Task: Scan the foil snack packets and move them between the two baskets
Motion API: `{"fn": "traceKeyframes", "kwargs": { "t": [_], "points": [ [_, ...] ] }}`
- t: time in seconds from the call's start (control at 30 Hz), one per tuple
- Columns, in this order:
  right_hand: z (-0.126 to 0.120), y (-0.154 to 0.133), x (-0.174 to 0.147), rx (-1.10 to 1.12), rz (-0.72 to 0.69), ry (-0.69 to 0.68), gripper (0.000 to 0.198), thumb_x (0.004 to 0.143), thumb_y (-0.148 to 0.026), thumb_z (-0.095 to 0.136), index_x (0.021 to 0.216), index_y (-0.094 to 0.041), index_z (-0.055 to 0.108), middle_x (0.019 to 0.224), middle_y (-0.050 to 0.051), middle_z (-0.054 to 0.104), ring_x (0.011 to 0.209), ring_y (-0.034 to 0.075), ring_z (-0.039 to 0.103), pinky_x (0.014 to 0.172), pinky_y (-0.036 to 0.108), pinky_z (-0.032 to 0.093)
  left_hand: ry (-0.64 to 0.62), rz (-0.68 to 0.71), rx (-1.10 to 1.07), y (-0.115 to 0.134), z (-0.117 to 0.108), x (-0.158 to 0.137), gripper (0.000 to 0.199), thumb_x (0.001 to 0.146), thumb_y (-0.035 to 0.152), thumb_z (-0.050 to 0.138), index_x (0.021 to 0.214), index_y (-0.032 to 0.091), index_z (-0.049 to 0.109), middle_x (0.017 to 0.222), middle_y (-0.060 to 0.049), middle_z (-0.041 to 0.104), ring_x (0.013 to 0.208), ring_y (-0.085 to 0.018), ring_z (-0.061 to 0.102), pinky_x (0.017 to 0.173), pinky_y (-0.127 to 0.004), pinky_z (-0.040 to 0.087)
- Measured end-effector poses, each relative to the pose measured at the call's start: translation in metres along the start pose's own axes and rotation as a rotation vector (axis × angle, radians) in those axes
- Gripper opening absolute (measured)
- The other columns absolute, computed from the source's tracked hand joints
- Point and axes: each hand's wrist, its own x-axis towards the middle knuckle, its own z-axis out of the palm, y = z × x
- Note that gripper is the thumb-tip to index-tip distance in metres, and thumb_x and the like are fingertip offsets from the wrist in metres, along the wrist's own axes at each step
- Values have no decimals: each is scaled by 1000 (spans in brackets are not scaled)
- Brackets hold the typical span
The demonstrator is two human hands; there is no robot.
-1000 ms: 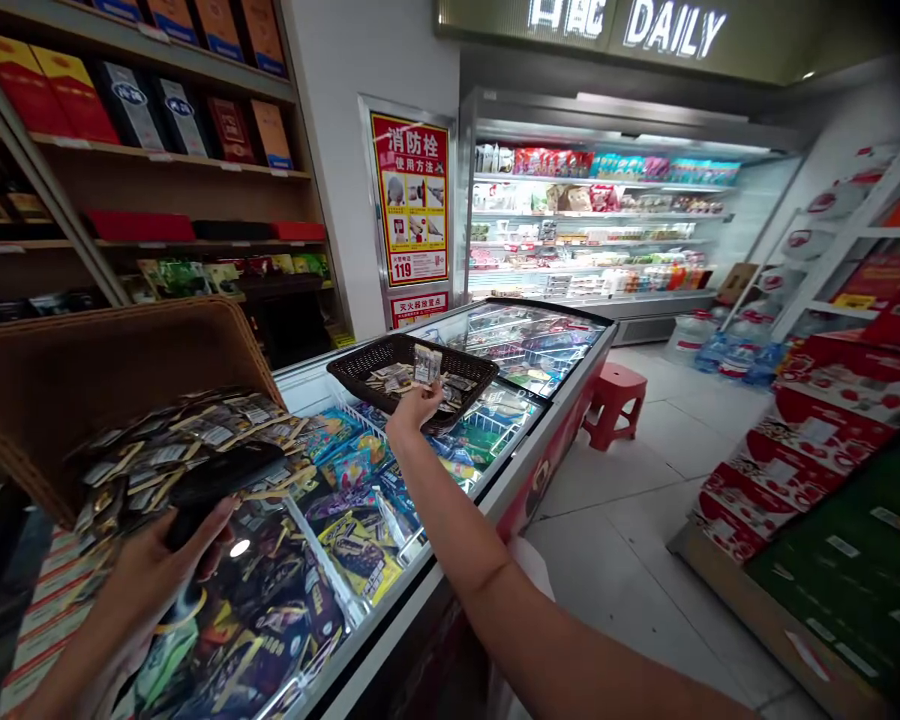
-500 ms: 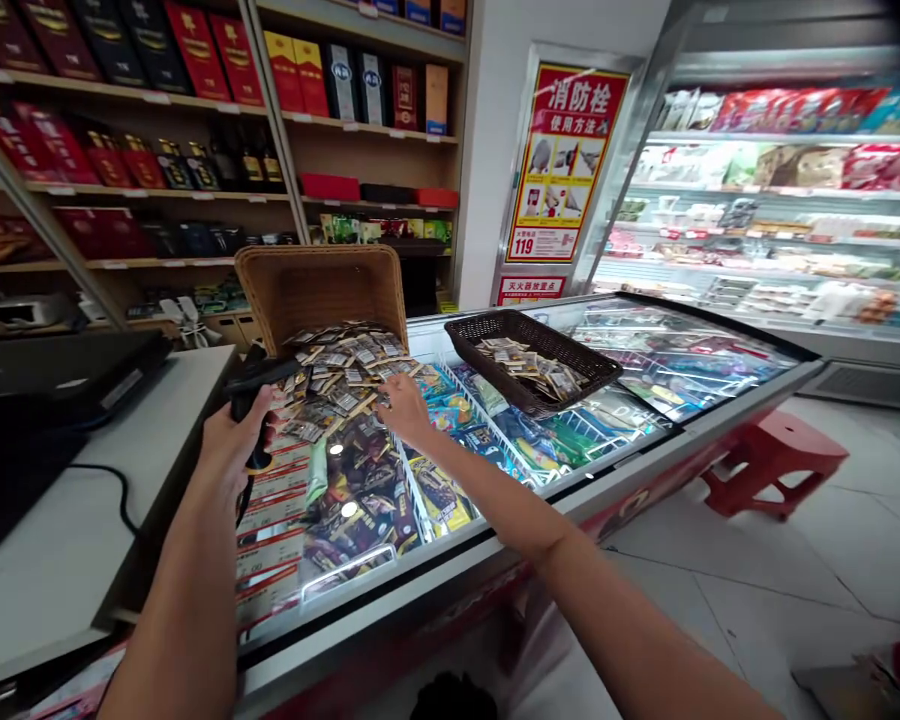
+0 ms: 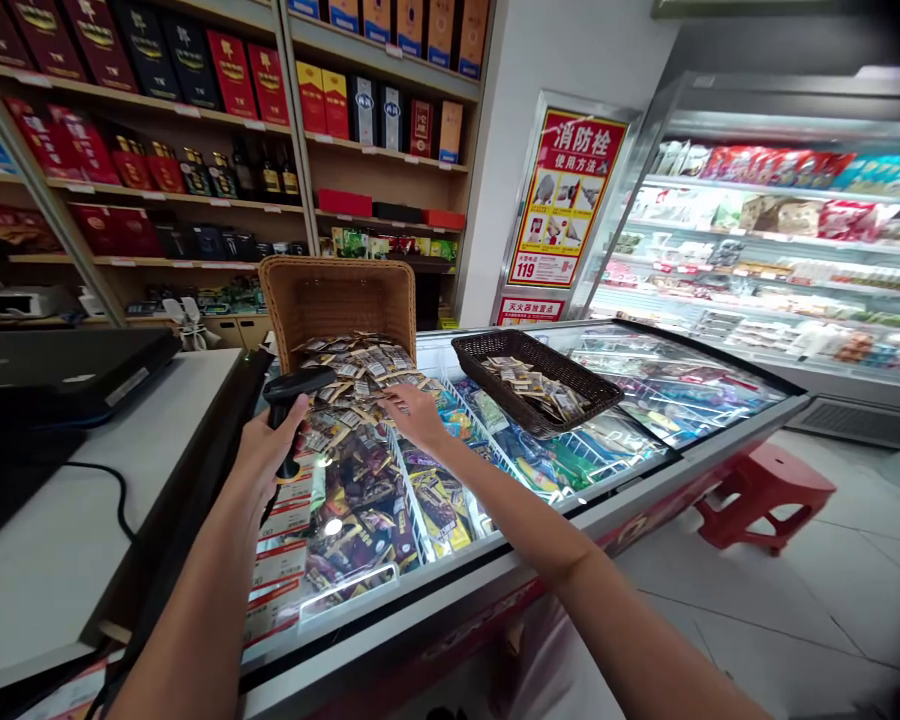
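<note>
My left hand is wrapped round the handle of a black barcode scanner, its head pointing right over the packets. My right hand reaches to the right edge of a heap of small flat packets. Its fingers are slightly bent and apart, with their tips at the packets; no packet shows clearly in its grasp. The heap spills from a tipped tan wicker basket onto the glass top of a chest freezer. To the right, a dark brown woven basket holds more of these packets.
A white counter with a black device and cable stands at left. Shelves of boxed bottles line the back. A red stool stands at right, before a lit refrigerated display.
The view has shifted, so the scene sits slightly lower. My left hand has raised the scanner nearer the packet heap. My right hand stays by the heap's right edge.
</note>
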Motion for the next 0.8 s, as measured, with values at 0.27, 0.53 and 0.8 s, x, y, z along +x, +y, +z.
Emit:
{"fn": "traceKeyframes", "kwargs": {
  "t": [0.27,0.53,0.8],
  "points": [
    [-49,29,-19,388,419,552,28,89,-50,71,95,-22,66,90,5,75,80,19,69,76,32,57,-147,60,104,-13,18,-8,68,52,74,94,79,19,66,61,3,62,49,-10,48,44,-22,35],
    [-68,34,-18,549,486,841,17,88,-31,60,103,-23,60,93,3,72,71,15,56,64,26,45,-270,164,311,-19,34,-21,55,64,70,89,72,21,63,59,1,62,48,-13,51,45,-25,36],
    [-65,24,-21,519,397,747,15,99,-38,60,106,-24,59,101,5,70,69,14,51,61,27,43,-350,149,341,-6,48,-45,49,70,66,84,71,22,62,54,4,55,47,-11,46,44,-24,35]
  ]
}}
